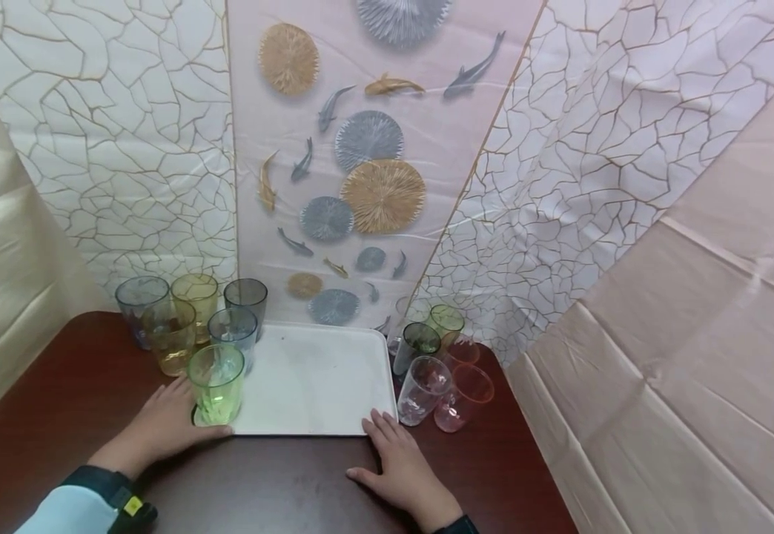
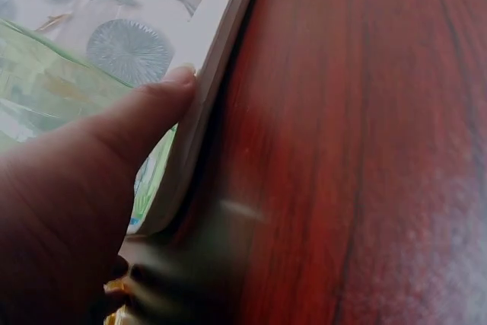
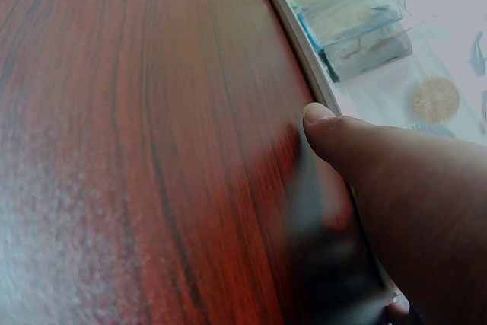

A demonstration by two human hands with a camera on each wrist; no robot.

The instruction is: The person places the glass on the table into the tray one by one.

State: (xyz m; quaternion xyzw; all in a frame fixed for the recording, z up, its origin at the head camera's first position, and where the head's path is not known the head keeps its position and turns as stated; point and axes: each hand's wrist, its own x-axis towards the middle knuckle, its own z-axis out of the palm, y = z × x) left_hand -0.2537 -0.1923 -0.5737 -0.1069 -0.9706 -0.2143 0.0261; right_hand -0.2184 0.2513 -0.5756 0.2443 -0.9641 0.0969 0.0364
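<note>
A white rectangular tray (image 1: 313, 378) lies on the table. My left hand (image 1: 163, 424) rests at its front left corner, the thumb (image 2: 163, 100) on the front rim and the fingers by the left side, partly hidden behind a clear green cup (image 1: 216, 386). That cup stands upright at the tray's left front corner. My right hand (image 1: 400, 467) touches the front right corner with extended fingers, its thumb (image 3: 327, 123) pointing left near the front edge. Just behind the green cup is a light blue cup (image 1: 233, 334); whether it stands on the tray is unclear.
More tumblers stand at the left: blue (image 1: 142, 300), yellow (image 1: 196, 297), amber (image 1: 172, 341) and grey (image 1: 247, 297). Right of the tray are clear (image 1: 423, 389), red (image 1: 463, 397), dark (image 1: 417, 352) and green (image 1: 447, 320) cups. Patterned cloth (image 1: 387, 245) hangs behind the dark red table (image 1: 260, 489).
</note>
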